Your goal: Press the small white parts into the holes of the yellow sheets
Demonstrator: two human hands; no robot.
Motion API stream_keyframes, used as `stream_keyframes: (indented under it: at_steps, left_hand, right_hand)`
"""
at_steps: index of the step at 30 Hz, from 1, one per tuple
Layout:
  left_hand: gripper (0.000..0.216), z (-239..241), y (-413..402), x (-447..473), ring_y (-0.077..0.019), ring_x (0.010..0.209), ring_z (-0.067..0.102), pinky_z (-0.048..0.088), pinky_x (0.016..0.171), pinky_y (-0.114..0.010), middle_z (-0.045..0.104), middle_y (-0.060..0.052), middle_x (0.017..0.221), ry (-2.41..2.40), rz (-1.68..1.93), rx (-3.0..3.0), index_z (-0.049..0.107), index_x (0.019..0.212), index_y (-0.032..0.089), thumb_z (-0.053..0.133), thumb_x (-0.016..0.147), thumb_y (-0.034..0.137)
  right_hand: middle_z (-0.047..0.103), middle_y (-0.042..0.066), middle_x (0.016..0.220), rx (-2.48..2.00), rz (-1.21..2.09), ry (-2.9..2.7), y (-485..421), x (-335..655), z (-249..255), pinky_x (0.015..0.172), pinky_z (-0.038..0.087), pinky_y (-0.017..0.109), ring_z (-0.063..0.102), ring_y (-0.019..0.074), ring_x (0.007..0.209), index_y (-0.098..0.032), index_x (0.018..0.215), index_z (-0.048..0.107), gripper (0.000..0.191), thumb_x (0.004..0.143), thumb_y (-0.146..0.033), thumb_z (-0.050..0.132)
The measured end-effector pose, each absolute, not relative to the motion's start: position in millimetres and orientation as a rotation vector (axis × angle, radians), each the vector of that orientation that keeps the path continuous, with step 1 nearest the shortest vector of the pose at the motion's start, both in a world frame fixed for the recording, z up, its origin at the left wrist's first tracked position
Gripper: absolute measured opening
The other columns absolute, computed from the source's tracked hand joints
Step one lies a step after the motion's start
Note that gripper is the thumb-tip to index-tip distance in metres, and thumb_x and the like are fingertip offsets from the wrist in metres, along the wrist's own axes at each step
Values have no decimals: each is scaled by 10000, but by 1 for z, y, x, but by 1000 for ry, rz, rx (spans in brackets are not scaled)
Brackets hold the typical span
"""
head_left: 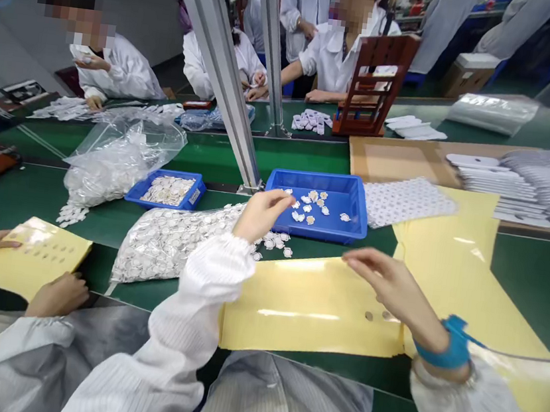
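My left hand (264, 215) hangs over the near left edge of a blue tray (277, 223), its fingers pinched together. Whatever they may hold is too small to make out. Several small white pieces (313, 196) lie scattered in that tray. Over a yellow sheet (303, 303) in front of me is my right hand (388, 283), with a blue wristband. Its bent fingers are close together, and I cannot see what is between them. Small greyish round spots (368, 316) show on the sheet beneath this hand. Loose white pieces (278, 240) lie below my left hand.
A clear bag full of white pieces (164, 246) lies to the left, near a smaller blue tray (193, 199). A metal post (220, 79) rises behind. More yellow sheets (470, 290) spread rightward. At left, another person's hands (58, 293) hold a yellow sheet (32, 260).
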State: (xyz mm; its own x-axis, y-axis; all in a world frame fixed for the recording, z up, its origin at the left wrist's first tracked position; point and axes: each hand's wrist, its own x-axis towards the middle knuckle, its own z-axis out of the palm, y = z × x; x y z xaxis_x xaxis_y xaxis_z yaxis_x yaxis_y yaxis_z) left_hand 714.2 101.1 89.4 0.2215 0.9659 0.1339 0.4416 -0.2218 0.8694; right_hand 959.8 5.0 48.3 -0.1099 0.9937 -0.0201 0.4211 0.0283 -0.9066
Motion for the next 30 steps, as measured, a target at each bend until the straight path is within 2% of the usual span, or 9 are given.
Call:
stream_keyframes:
  at_steps: [2, 4, 6, 8, 12, 15, 19, 25, 30]
  left_hand:
    - [245, 71, 74, 702, -206, 869, 621, 456, 852, -330, 679, -79, 900, 1414, 852, 1795, 660, 928, 156, 491, 853, 317]
    - [214, 48, 56, 701, -246, 1017, 578, 414, 935, -380, 641, -115, 1059, 1525, 631, 2015, 644, 986, 159, 513, 830, 225]
    - [306, 25, 48, 707, -289, 1198, 453, 335, 1018, -434, 536, -159, 1241, 1534, 410, 2268, 596, 1104, 143, 535, 805, 166]
    - [377, 9, 49, 715, -305, 1248, 384, 314, 1026, -467, 465, -191, 1298, 1521, 295, 2426, 526, 1204, 120, 501, 831, 172]
    - [363, -1, 64, 719, -270, 1100, 476, 398, 932, -432, 509, -162, 1171, 1521, 294, 2536, 505, 1227, 128, 382, 893, 204]
    - [317, -1, 77, 715, -258, 1004, 509, 422, 865, -409, 555, -133, 1045, 1535, 303, 2552, 572, 1144, 145, 393, 884, 178]
    - [258, -1, 86, 714, -263, 965, 520, 417, 854, -410, 581, -132, 958, 1567, 361, 2536, 635, 994, 147, 406, 875, 161]
    - [182, 0, 86, 717, -261, 971, 537, 428, 875, -399, 590, -109, 952, 1636, 486, 2386, 644, 927, 167, 505, 810, 156]
    - [172, 20, 73, 710, -202, 767, 604, 483, 762, -331, 638, -66, 863, 1649, 617, 1899, 676, 843, 171, 651, 708, 274]
  right_hand:
    - [688, 69, 957, -1530, 1214, -1603, -21, 974, 36, 640, 541, 313, 635, 248, 871, -214, 883, 669, 317, 822, -496, 539]
    - [681, 69, 966, -1566, 1290, -1597, -37, 983, 22, 692, 537, 320, 628, 243, 888, -216, 890, 659, 312, 827, -496, 535]
    - [671, 68, 971, -1587, 1264, -1618, -46, 985, 10, 781, 519, 345, 619, 235, 908, -218, 908, 642, 287, 841, -472, 526]
    - [656, 73, 970, -1582, 1158, -1687, -51, 980, 1, 833, 495, 380, 606, 236, 922, -219, 918, 628, 252, 856, -434, 512]
    - [616, 67, 973, -1523, 915, -1830, -58, 966, -5, 875, 456, 422, 569, 235, 957, -234, 899, 608, 163, 879, -331, 480]
    - [600, 66, 956, -1517, 862, -1840, -60, 961, -7, 844, 463, 415, 561, 230, 935, -239, 886, 591, 151, 892, -303, 454]
    - [593, 68, 944, -1530, 883, -1831, -58, 960, -7, 815, 472, 406, 560, 232, 913, -238, 861, 575, 167, 905, -308, 430]
    - [607, 62, 924, -1518, 873, -1795, -58, 964, 3, 811, 478, 374, 572, 221, 918, -235, 873, 578, 180, 914, -321, 425]
    - [629, 55, 938, -1654, 742, -1733, -62, 986, 14, 790, 486, 361, 598, 220, 908, -234, 890, 591, 167, 903, -320, 449]
